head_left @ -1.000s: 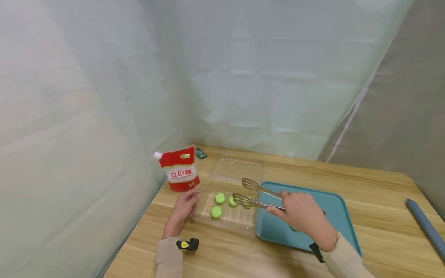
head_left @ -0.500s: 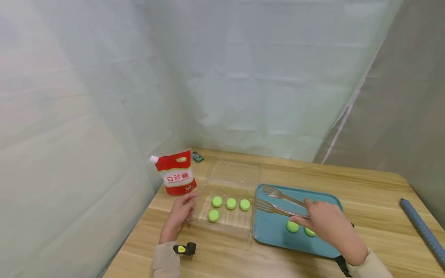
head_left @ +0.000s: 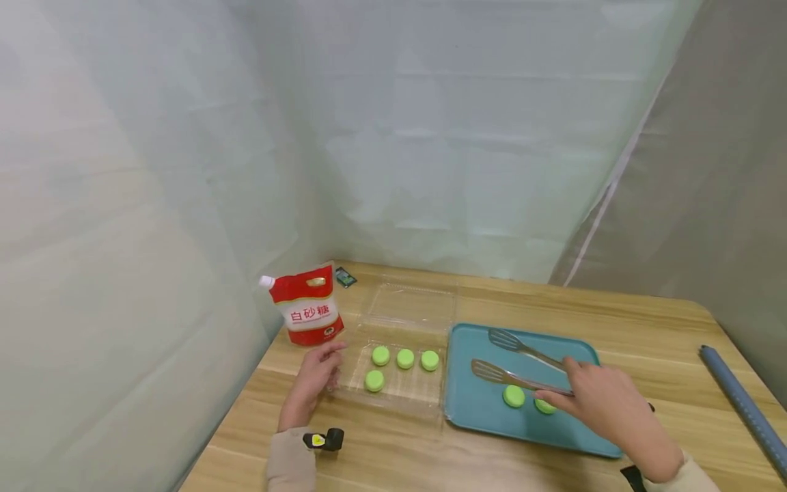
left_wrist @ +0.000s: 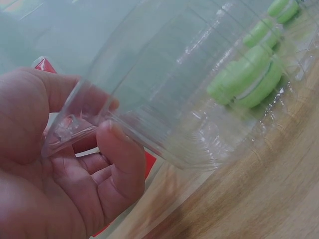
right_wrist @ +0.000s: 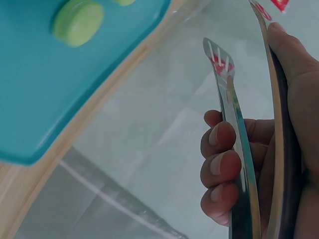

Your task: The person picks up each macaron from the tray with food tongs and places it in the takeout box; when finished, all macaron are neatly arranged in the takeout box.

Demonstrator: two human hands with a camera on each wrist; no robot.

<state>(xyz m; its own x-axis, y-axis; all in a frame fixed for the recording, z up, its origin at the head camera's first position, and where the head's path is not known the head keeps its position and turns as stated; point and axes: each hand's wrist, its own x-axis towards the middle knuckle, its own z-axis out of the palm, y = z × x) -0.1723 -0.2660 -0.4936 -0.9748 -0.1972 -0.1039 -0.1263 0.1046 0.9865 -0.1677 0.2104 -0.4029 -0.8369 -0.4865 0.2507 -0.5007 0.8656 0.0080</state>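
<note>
My left hand (head_left: 316, 374) pinches the left edge of a clear plastic box (head_left: 393, 403), whose hinged lid (head_left: 415, 304) lies open behind it. In the left wrist view, fingers (left_wrist: 122, 149) curl around the box corner. Several green macarons (head_left: 405, 359) sit in the box, three along the back row and another in front at the left. My right hand (head_left: 609, 400) grips metal tongs (head_left: 522, 347), slotted ends spread apart with nothing between them, above the blue tray (head_left: 473, 406). Two green macarons lie on the tray, one (head_left: 514, 395) in full sight, the other (head_left: 545, 406) partly hidden by the hand.
A red and white sugar pouch (head_left: 309, 311) with a white cap stands behind my left hand. A small dark packet (head_left: 346, 277) lies at the back edge. On the right rests a long blue-grey roll (head_left: 744, 406). Pale fabric sheets (head_left: 430, 137) enclose the wooden table.
My right hand has moved right with the tongs, from over the box to above the tray. The back row's rightmost macaron now shows uncovered. My left hand stays at the box edge.
</note>
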